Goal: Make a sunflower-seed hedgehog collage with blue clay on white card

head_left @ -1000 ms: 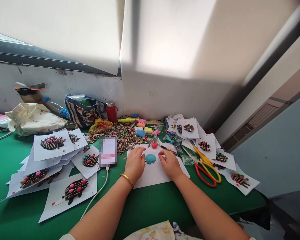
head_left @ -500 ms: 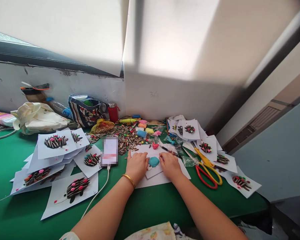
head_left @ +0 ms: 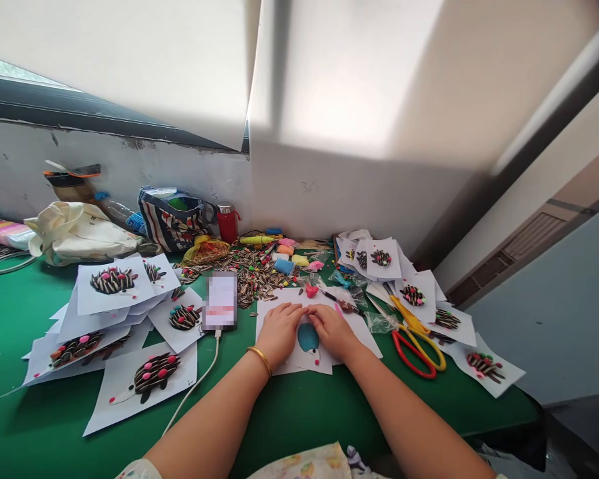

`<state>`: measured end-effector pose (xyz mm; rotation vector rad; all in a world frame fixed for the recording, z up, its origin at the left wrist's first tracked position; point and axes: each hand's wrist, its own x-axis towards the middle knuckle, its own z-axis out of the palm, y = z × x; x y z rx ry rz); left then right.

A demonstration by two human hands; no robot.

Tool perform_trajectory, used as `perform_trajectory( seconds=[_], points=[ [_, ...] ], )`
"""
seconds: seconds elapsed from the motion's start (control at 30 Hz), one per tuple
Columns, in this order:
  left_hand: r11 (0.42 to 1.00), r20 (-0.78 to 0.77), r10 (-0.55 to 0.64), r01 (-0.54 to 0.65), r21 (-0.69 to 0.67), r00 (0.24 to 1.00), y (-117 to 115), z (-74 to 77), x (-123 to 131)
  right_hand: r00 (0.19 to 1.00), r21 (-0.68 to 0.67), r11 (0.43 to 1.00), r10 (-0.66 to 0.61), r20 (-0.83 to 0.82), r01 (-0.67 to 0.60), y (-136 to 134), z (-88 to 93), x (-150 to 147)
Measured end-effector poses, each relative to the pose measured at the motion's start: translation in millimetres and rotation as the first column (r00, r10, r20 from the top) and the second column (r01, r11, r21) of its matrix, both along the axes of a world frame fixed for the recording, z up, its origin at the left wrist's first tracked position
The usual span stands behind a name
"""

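Blue clay (head_left: 308,337) on white paper (head_left: 302,362)
It is closely flanked by the left hand (head_left: 282,332) and right hand (head_left: 333,330), both curved; whether anything is gripped cannot be told.

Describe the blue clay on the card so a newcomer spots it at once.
At the green table, find the left hand and the right hand. Between them, a white card bears the blue clay. It is a smooth, rounded patch, unlike the striped, seed-covered shapes on cards nearby.
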<state>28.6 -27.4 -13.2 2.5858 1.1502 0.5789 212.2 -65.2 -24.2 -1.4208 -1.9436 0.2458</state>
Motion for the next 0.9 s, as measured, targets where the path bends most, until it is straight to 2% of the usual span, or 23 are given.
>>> perform_trajectory(
  seconds=[0.17, 0.47, 0.73, 0.9],
  points=[
    [0.998, -0.072, -0.017, 0.013, -0.054, 0.997, 1, -3.1, -1, 0.992, 0.105, 0.986, -0.128, 0.005, 0.127, 3, -6.6, 15],
    [0.99, -0.117, 0.137, -0.138, -0.004, 0.984, 2, -2.5, -3, 0.973, 0.058, 0.974, -0.221, 0.061, 0.218, 7, -12.1, 18],
    [0.998, -0.105, 0.055, -0.055, -0.005, 0.993, 2, 0.5, 2, 0.944, 0.071, 0.967, -0.256, 0.207, 0.246, 19, -10.5, 17],
    [0.997, -0.088, 0.044, -0.049, -0.052, 0.995, 0, 1.4, 4, 0.942, 0.071, 0.971, -0.237, 0.239, 0.227, 16, -8.6, 17]
  ],
)
